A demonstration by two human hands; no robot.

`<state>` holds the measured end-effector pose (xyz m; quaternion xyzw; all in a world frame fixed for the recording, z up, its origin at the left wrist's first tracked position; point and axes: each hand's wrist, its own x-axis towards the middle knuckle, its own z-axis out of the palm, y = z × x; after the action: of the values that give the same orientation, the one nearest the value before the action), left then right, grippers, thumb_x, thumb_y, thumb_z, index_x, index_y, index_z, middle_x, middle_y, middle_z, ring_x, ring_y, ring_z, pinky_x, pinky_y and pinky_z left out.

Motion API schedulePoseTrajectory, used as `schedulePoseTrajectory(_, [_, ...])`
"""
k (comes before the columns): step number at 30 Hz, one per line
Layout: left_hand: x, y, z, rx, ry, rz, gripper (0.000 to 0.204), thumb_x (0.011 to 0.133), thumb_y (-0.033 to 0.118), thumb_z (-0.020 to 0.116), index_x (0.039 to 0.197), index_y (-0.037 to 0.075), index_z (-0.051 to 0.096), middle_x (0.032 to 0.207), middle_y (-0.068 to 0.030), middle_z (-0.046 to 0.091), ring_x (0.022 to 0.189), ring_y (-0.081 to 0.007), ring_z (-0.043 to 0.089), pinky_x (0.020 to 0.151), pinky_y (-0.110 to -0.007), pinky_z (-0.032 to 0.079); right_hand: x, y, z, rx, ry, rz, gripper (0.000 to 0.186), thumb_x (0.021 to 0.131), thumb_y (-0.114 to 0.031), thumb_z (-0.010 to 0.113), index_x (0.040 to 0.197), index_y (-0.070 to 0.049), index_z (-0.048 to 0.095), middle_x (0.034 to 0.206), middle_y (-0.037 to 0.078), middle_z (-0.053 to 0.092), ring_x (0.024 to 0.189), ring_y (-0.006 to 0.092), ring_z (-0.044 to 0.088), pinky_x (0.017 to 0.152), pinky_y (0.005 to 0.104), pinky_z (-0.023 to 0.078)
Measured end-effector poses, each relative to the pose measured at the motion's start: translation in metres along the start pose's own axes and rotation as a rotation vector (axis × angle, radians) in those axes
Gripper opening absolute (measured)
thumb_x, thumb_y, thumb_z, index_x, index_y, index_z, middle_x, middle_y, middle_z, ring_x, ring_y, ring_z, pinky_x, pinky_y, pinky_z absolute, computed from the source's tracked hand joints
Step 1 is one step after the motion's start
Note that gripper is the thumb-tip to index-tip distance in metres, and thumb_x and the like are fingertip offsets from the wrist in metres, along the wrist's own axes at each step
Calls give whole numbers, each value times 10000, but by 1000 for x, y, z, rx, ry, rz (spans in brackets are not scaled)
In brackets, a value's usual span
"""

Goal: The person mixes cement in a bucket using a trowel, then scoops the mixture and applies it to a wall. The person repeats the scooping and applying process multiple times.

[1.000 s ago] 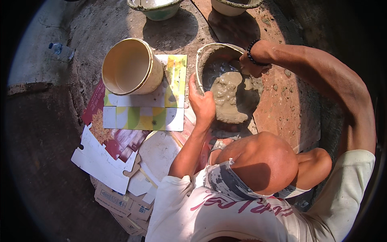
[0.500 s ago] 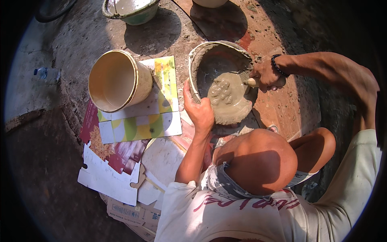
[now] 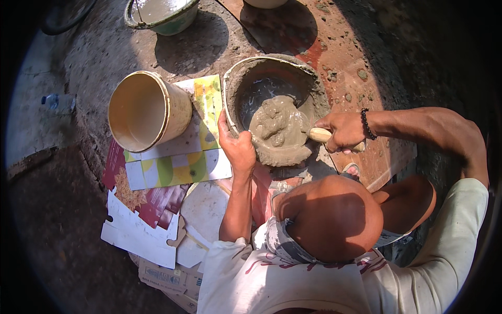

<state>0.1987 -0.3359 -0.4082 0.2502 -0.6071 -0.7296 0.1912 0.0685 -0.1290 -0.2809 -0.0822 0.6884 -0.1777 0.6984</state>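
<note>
A bucket [image 3: 320,86] caked with grey mortar stands in front of me, its mouth tilted toward me. Wet grey mortar [image 3: 274,123] lies lumped inside, with darker water behind it. My left hand [image 3: 239,150] is closed on the left rim, thumb outside, near the pale wire handle [image 3: 226,99]. At the right rim, my right hand [image 3: 344,131] wraps round the wooden handle of a trowel [image 3: 320,135]. The trowel's blade is hidden in the mortar. Left of my left hand is a cream bucket [image 3: 178,110], tilted, with cloudy liquid in it.
The cream bucket rests on yellow-green printed card [image 3: 201,167]. White and maroon cardboard pieces [image 3: 141,235] overlap nearer me. A green basin [image 3: 178,23] of grey liquid stands at the far left, and a plastic bottle [image 3: 60,102] lies beyond the cards. Mortar crumbs dot the reddish board [image 3: 366,152] at right.
The mortar bucket and my left hand have shifted left. My right hand has come nearer with the trowel, its handle now lying across the right rim, and the mortar's surface has changed shape.
</note>
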Motion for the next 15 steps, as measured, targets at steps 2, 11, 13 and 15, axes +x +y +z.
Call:
schedulePoseTrajectory(2, [4,10,-8,-70,13,-76,672,693,-96,433,1362,-116,375,1271,-184,524,1167,-238,515,1052,-326,356,11,-32,9,-96,-26,-123,328,760,-90,614,1074,-11,564,654,84,607,515,161,579,452,330,461])
schedulePoseTrajectory(11, [13,-6,-15,-15,18,-95,685,686,-80,458,1364,-129,370,1275,-192,517,1160,-231,500,1027,-294,355,-17,-48,-27,-990,507,-327,456,779,-120,626,1210,-40,503,765,217,643,762,379,655,656,493,504])
schedulePoseTrajectory(13, [14,-3,-15,-16,15,-96,687,685,-79,460,1364,-127,370,1276,-191,518,1156,-231,503,1025,-295,358,-18,-43,-24,-1042,618,-303,478,789,-102,612,1248,-56,488,780,212,637,755,382,654,647,492,506])
schedulePoseTrajectory(15, [14,-3,-12,-15,8,-97,688,686,-77,463,1366,-124,371,1276,-189,519,1153,-229,505,1022,-295,361,-7,-33,-18,-1120,687,-268,502,815,-82,583,1302,-83,464,816,207,625,746,386,651,632,480,512])
